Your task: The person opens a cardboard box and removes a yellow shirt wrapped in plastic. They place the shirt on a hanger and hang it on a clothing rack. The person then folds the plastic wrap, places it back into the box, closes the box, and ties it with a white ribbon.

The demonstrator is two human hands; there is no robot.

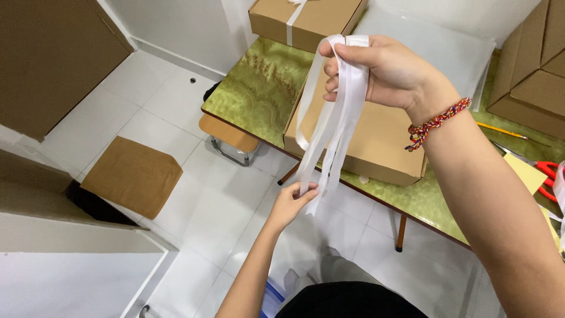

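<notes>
Seen from above, the person's lap and dark clothing fill the bottom of the view over a white tiled floor (194,194). Just beyond, the left hand (289,203) pinches the hanging ends of several white ribbon strips (329,132), its grip closed on them between thumb and fingertips. The strips run upward, side by side and slightly twisted, to the right hand (388,70), which is raised higher and farther out, its grip clenched around the looped tops of the same strips. A braided multicoloured bracelet (435,123) sits on the right wrist.

Behind the ribbon, a flat brown cardboard box (382,138) lies on the green marbled tabletop (259,88), with a second brown box (306,20) tied with white ribbon farther back. At the right edge lie a yellow pencil (500,129) and red-handled scissors (547,174), and a stack of cardboard boxes (529,70) stands in the far corner. Flattened cardboard (132,174) rests on the floor at left.

The ribbon is held clear of the tabletop, in the air between the two hands. The strips look smooth and slippery; a loosening pinch below could let the ends slide out and fall unevenly, and the twist between the hands could tangle the strips if they are pulled taut.
</notes>
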